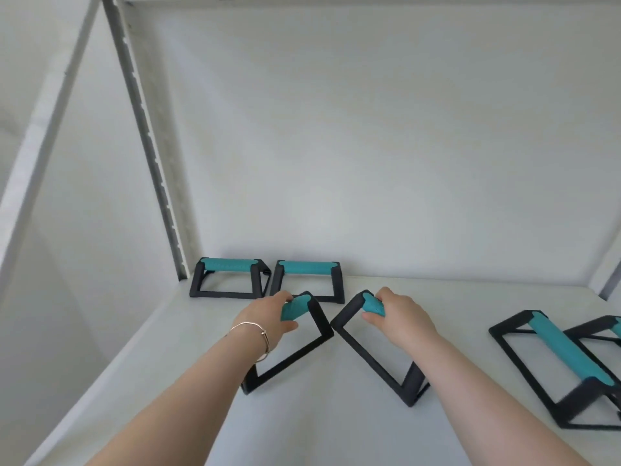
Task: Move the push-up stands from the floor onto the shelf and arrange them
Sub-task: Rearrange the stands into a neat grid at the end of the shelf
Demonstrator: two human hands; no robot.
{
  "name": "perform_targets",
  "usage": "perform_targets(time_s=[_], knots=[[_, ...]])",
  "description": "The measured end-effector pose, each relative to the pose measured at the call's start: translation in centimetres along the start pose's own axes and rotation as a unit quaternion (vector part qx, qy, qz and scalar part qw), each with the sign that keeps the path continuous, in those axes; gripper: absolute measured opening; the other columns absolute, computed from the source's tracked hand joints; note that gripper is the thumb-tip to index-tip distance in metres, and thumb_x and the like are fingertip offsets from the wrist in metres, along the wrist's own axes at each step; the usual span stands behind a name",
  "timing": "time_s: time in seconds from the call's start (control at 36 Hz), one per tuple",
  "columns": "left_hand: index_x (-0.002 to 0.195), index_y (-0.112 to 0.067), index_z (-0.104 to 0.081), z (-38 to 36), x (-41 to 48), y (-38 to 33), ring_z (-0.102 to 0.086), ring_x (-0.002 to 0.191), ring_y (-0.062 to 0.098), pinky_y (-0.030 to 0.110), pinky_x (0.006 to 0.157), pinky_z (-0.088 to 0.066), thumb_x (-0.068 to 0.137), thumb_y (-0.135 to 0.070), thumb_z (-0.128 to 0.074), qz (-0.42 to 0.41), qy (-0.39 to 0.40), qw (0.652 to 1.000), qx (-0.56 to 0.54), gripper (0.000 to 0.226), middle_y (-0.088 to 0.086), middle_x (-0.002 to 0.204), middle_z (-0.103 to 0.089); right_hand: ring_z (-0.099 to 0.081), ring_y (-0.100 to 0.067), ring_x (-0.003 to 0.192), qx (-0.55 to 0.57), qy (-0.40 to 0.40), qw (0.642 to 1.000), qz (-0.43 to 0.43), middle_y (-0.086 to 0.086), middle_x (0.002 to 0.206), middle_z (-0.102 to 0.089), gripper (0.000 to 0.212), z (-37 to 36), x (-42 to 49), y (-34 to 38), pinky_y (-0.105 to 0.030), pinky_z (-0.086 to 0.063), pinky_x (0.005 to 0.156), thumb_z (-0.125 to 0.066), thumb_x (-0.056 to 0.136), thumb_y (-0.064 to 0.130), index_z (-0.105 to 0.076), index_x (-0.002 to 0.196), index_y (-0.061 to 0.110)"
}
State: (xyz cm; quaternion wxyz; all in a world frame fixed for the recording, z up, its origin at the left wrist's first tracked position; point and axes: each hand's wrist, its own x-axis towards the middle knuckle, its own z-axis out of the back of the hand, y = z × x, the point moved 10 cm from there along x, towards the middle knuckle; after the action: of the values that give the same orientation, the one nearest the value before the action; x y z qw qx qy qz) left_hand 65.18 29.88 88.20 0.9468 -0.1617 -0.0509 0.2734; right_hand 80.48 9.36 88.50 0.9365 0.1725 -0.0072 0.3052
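— On the shelf (336,432), what has she got hold of?

— Two stands, one in each hand. Her left hand (268,317) is wrapped round the teal grip of the left stand (289,351), fingers curled over the top and thumb underneath. Her right hand (400,317) is clenched the same way on the grip of the right stand (373,354).

— Are they sitting flat?

— I can't say for sure. Both frames are angled, their far corners nearly meeting at the middle, so together they make a V opening toward her. Whether the bases touch the white board I can't tell from where I stand.

— And the others?

— Up at eleven o'clock from her hands, two more stand upright side by side against the back wall (369,146): the corner stand (228,279) next to the slotted post (148,146), and the back stand (307,280) just beside it, close enough that the frames nearly touch. The left stand's top corner overlaps the back stand's front edge from this angle.

— Anything to the right?

— Yes, at three o'clock, well apart from her hands, the side stand (554,364) lies turned at a slant, grip running diagonally. Behind it another, the edge stand (598,331), is cut off at the border of view.

— Jewellery?

— A thin bracelet (258,334) on her left wrist.
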Motion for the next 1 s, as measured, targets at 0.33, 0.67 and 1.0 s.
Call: perform_targets(time_s=[0.33,0.67,1.0], knots=[[0.122,-0.045,-0.053,4.9,2.1,11.0,-0.057,0.098,0.015,0.031,0.091,-0.042,0.089,-0.034,-0.059,-0.04,-0.014,0.998,0.054,0.036,-0.015,0.11,-0.064,-0.056,-0.018,0.101,0.036,0.051,0.987,0.15,0.007,0.116,-0.061,0.037,-4.4,3.0,12.2,-0.037,-0.046,0.088,-0.06,0.089,0.044,-0.052,0.124,0.034],[0.126,-0.046,-0.049,3.5,4.8,15.2,-0.051,0.109,0.011,0.035,0.105,-0.032,0.092,-0.033,-0.056,-0.108,0.002,0.993,0.041,0.036,-0.019,0.115,-0.058,-0.049,-0.016,0.109,-0.007,0.068,0.987,0.148,0.011,0.114,-0.057,0.037,-8.7,4.9,16.1,-0.04,-0.032,0.096,-0.055,0.092,0.048,-0.051,0.128,0.041],[0.121,-0.052,-0.047,2.4,5.3,15.0,-0.049,0.101,0.011,0.039,0.094,-0.028,0.078,-0.077,-0.039,-0.088,-0.075,0.99,0.084,0.049,-0.021,0.103,-0.056,-0.049,-0.013,0.102,-0.015,0.027,0.995,0.097,0.016,0.104,-0.06,0.042,-9.0,5.0,15.7,-0.042,-0.031,0.097,-0.045,0.082,0.073,-0.052,0.114,0.047]])
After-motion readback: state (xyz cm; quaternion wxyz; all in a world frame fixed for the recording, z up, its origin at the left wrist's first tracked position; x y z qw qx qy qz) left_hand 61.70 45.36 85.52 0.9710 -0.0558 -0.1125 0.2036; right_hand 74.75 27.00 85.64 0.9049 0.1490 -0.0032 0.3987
